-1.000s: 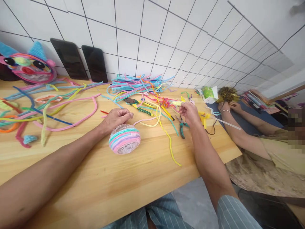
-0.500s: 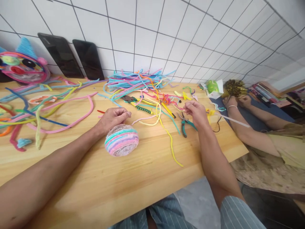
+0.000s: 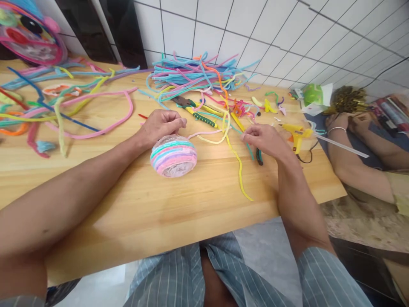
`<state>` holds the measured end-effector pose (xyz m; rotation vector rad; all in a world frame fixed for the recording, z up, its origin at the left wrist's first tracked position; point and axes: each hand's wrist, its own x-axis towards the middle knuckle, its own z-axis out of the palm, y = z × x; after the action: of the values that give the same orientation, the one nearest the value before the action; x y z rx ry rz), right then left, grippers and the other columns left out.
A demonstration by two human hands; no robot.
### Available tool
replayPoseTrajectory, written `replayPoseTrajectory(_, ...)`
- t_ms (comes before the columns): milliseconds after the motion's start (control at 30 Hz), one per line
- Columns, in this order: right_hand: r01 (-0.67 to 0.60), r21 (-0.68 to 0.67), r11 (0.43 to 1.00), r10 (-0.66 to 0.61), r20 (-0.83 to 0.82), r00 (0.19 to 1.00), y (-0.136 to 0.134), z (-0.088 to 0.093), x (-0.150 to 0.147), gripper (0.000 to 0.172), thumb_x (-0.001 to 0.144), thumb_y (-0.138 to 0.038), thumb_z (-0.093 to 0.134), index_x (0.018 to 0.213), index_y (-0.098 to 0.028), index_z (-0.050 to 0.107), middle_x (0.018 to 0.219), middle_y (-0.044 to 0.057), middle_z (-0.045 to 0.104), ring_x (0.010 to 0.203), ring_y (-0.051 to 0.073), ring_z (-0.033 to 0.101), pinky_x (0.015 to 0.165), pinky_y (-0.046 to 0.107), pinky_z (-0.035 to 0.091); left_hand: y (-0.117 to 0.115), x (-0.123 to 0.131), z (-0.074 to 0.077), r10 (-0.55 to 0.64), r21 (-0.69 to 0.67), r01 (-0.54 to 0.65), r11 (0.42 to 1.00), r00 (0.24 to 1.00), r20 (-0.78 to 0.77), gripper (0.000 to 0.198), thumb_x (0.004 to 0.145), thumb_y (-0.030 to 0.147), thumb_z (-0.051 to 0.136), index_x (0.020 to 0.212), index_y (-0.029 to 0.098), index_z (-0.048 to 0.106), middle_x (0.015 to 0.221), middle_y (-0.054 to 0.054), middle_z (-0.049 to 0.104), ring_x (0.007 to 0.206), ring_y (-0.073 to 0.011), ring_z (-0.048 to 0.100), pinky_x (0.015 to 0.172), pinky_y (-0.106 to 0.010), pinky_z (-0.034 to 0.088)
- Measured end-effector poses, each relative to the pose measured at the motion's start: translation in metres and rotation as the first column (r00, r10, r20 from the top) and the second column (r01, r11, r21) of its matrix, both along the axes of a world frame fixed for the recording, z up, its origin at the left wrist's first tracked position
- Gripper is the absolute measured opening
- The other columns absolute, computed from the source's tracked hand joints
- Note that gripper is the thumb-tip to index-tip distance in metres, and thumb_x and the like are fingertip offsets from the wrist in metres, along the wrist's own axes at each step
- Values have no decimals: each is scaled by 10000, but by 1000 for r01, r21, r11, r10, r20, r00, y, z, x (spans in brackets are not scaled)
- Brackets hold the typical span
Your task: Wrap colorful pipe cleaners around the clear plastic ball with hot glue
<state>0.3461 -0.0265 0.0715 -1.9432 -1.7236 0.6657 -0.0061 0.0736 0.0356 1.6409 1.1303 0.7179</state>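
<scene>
A ball-like form point(image 3: 174, 157), clear and wound with pink, purple and teal pipe cleaner, rests on the wooden table. Just behind it lies my left hand point(image 3: 163, 124), fingers curled and thumb against them; what they hold, if anything, is hidden. A loose pink pipe cleaner point(image 3: 207, 133) runs right from the form. My right hand point(image 3: 262, 138) is over the table to the right, fingertips together in a pinch whose contents I cannot make out. Below it shows a teal-and-black plier handle point(image 3: 259, 157); the rest is covered. A yellow pipe cleaner point(image 3: 240, 172) trails nearby.
Combination pliers point(image 3: 196, 113) lie before a pile of pipe cleaners point(image 3: 194, 72). A yellow glue gun point(image 3: 297, 134) stands right. Loose pipe cleaners point(image 3: 96, 135) and a colourful face-like craft point(image 3: 32, 36) are left. A co-worker's hands point(image 3: 347, 121) are at far right.
The view has tilted down, with more of my lap showing. My right hand has come down and left over the small pliers, uncovering the glue gun. My left hand stays behind the ball-like form.
</scene>
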Motion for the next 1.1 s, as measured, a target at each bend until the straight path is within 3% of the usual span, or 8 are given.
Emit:
replayPoseTrajectory(133,-125,-204,971,156,146,977,-3,0,-23,228,773,-297,930,643,-270,745,617,-25,690,631,156,543,656,316,366,2,0,-3,-11,11,10,1000,999,42,247,859,380,722,730,170,710,557,34,592,505,-83,446,546,-252,320)
replayPoseTrajectory(267,-144,-235,961,191,190,963,-7,4,-38,281,766,-216,851,565,-260,660,530,-50,605,579,134,487,607,306,325,3,1,-3,-28,35,26,999,998,60,245,849,361,728,701,168,696,545,38,591,503,-87,451,544,-257,323)
replayPoseTrajectory(433,-173,-313,934,154,-84,984,-21,29,-21,194,811,-350,802,681,-245,702,613,-24,682,554,133,555,513,280,370,4,2,-6,-41,-1,41,999,991,124,234,842,363,731,709,173,703,524,48,578,471,-82,437,516,-255,308)
replayPoseTrajectory(600,-78,-150,986,17,-371,929,-30,44,-15,324,711,-456,923,683,-239,684,673,17,744,516,99,492,483,252,367,9,0,-4,-19,-17,23,1000,980,200,269,866,402,737,724,174,717,510,40,579,437,-83,450,480,-254,299)
replayPoseTrajectory(733,26,72,997,12,-477,879,-36,51,-36,357,727,-468,953,712,-249,672,690,5,729,516,100,489,491,264,399,10,-9,37,99,73,-132,989,934,344,278,918,374,731,731,177,672,512,56,522,444,-64,407,486,-249,281)
replayPoseTrajectory(833,65,219,973,62,-528,847,-40,61,-59,387,748,-488,962,720,-260,650,661,-21,677,507,105,508,482,266,396,-18,-15,86,120,141,-189,972,910,396,292,981,360,666,754,177,641,556,50,510,466,-58,361,494,-251,243)
replayPoseTrajectory(933,100,372,923,146,-578,803,-44,71,-82,408,790,-521,952,755,-265,636,677,-31,678,498,96,494,479,261,400,-73,-11,118,-14,151,-46,987,928,373,307,1003,434,644,850,169,669,735,15,652,522,-53,422,513,-230,290)
replayPoseTrajectory(1100,69,491,869,269,-584,766,-59,73,-116,402,863,-542,922,783,-249,657,716,-33,714,517,83,503,506,240,424,-147,15,102,-387,-89,425,901,878,281,611,928,692,766,1268,194,675,1067,-40,802,592,-65,517,530,-219,385)
